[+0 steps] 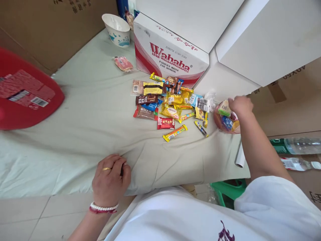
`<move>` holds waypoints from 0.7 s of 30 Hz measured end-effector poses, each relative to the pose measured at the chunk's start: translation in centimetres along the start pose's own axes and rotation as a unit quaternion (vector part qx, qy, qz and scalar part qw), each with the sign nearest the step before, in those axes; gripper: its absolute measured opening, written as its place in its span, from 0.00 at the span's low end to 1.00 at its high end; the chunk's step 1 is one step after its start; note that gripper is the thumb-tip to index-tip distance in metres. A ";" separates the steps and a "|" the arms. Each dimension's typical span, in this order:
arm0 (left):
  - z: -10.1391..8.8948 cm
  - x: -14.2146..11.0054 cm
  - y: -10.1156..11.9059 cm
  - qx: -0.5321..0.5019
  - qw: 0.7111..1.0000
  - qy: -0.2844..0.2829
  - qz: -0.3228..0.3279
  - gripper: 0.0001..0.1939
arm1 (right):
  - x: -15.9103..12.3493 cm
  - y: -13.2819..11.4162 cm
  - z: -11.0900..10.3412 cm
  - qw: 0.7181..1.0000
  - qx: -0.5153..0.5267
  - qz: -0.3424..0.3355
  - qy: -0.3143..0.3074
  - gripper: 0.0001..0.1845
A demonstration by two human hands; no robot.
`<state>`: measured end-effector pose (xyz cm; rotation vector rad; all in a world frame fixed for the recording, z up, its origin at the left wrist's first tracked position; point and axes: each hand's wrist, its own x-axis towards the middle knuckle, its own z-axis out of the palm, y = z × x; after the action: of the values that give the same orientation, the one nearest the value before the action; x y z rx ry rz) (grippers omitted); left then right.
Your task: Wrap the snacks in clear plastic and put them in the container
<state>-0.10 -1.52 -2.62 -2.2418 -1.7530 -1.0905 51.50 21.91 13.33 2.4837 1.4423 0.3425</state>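
My left hand (110, 179), with a ring and a beaded bracelet, rests in a loose fist on the table's cloth near the front edge. Nothing shows in its fingers. At the far right, my right hand (241, 106) pinches a green and cream snack packet (224, 107) over a reddish see-through bowl (218, 123). Inside the bowl lie a blue-wrapped snack (227, 123) and other packets, partly hidden by my wrist. Left of the bowl spreads a pile of wrapped snacks, among them a red packet (166, 123), a yellow stick packet (175, 133) and a brown cocoa packet (146, 99).
Behind the pile stands a Wahaha water carton (170, 53). A paper tub (116, 31) and a pink packet (123, 63) are at the back left. A large red container (27, 90) stands left. Right of the table are plastic bottles (298, 146); a green stool (228, 192) is below.
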 end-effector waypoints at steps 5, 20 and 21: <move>-0.1 0.1 0.3 0.007 1.000 0.003 0.008 0.09 | 4.3 -4.2 -0.5 0.970 -0.109 -0.212 -0.052 0.18; -0.2 -0.1 0.4 0.000 1.000 0.017 0.003 0.10 | 6.0 -3.7 0.6 0.982 0.028 -0.163 -0.087 0.16; -0.2 -0.1 0.4 -0.003 1.000 0.019 0.004 0.10 | 5.8 -3.1 0.4 0.979 0.096 -0.160 -0.086 0.14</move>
<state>0.19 -1.87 -2.42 -2.2138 -1.7277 -1.1301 51.87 28.44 12.37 2.2938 1.8348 -0.0763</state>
